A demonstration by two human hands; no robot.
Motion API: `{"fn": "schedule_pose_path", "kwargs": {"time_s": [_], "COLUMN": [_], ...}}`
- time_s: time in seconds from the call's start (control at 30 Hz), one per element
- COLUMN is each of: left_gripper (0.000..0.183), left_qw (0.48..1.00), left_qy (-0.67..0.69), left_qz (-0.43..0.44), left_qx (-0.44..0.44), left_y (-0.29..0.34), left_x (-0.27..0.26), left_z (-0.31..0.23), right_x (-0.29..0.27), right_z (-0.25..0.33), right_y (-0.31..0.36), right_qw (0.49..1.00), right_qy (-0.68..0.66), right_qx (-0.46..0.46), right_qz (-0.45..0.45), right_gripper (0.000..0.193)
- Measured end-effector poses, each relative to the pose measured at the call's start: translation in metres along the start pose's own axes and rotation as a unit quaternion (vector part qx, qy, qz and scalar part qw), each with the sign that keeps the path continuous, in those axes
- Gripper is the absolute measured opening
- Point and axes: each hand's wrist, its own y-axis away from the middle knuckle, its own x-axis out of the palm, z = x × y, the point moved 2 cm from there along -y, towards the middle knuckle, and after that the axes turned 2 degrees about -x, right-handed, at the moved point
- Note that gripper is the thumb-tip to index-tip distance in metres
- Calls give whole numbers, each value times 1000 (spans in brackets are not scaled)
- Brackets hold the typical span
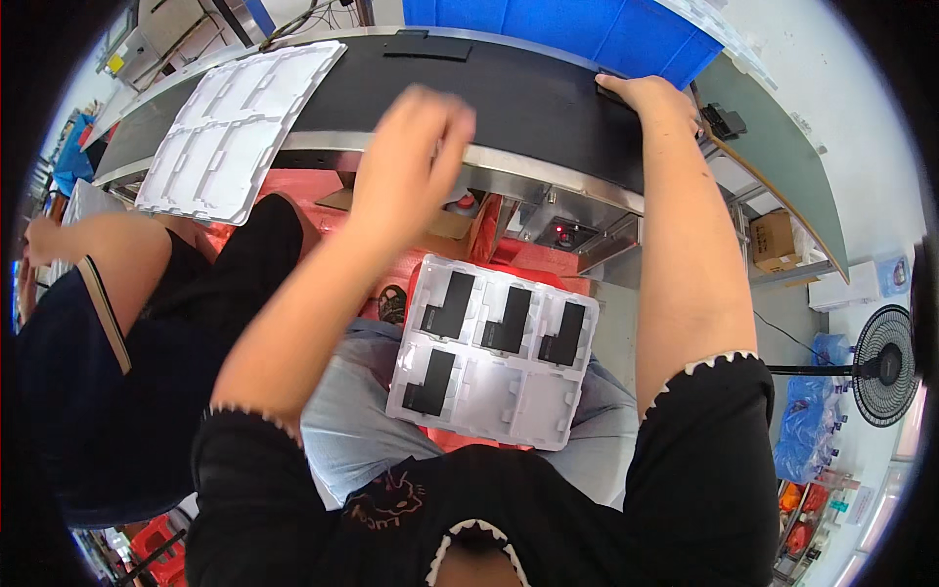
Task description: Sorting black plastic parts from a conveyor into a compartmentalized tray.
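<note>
On my lap lies a white moulded plastic tray [489, 386] with flat black L-shaped parts [505, 320] in its three far pockets and its near left pocket. The near middle and near right pockets hold nothing. My left hand [416, 147] is over the near edge of the black conveyor belt, smeared by motion; whether it holds anything cannot be made out. At the belt's far right end, my right hand [657, 103] has its fingers on a flat black part [612, 90], mostly hidden beneath it. More flat black parts [427, 47] lie at the belt's far side.
Another white tray [240, 132] rests across the belt's left stretch, overhanging its near edge. A blue bin [577, 34] stands behind the belt. At left sits a co-worker in dark clothes [127, 382]. On the right are a green board [782, 157] and a black fan [883, 365].
</note>
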Motion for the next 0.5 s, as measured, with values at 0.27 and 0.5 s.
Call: {"fn": "schedule_pose_path", "kwargs": {"time_s": [0.27, 0.5], "left_gripper": [38, 51], "left_qw": [924, 881], "left_qy": [-220, -163], "left_qz": [307, 440], "left_qx": [-55, -52], "left_y": [-121, -136], "left_x": [60, 60], "left_z": [173, 89], "right_x": [-21, -11], "right_z": [-59, -167], "right_y": [31, 190], "right_qw": [764, 819], "right_qy": [-550, -527], "right_qx": [-309, -227], "right_qz": [-132, 18], "right_gripper": [38, 27]}}
